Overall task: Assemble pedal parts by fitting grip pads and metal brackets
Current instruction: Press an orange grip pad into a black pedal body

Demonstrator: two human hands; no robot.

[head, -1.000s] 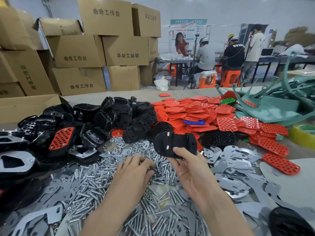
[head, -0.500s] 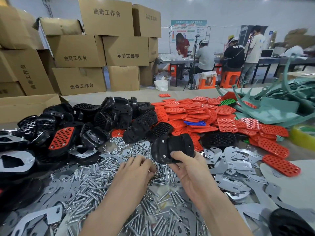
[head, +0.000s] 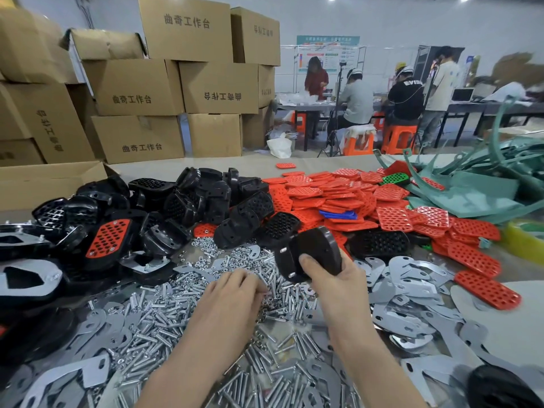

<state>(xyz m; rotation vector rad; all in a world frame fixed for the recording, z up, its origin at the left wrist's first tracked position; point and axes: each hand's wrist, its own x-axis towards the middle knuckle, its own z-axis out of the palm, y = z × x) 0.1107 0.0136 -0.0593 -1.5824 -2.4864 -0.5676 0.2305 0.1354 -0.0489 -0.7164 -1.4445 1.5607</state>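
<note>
A black pedal body point(head: 312, 248) is held above the table, gripped by the right hand point(head: 332, 278): the thumb is pressed flat on its near face and the other fingers are wrapped behind its far side, out of sight. The pedal's smooth face with small screw holes is turned toward the camera, and its long axis is laid roughly crosswise, the left end slightly lower than the right; its upper edge is tipped away from the thumb. The right wrist is bent upward, with the forearm reaching in from the lower edge. Just left of the thumb, the left hand point(head: 232, 293) is laid palm down, its fingers curled into a heap of silver bolts point(head: 153, 328); the fingertips are hidden, so whether a bolt is pinched cannot be told. Flat grey metal brackets point(head: 406, 287) are spread to the right of the right-hand fingers and below both forearms. Beyond the fingers a pile of black pedal bodies point(head: 206, 198) is seen to the left, and a pile of red perforated grip pads point(head: 329, 195) to the right, with green plastic parts point(head: 471, 192) further right. All of it is carried by a pale table point(head: 515, 325). Stacked cardboard boxes point(head: 217, 86) are set behind the table on the left, and several people point(head: 356, 101) are seen at far tables, some on orange stools point(head: 397, 136), before a white wall.
</note>
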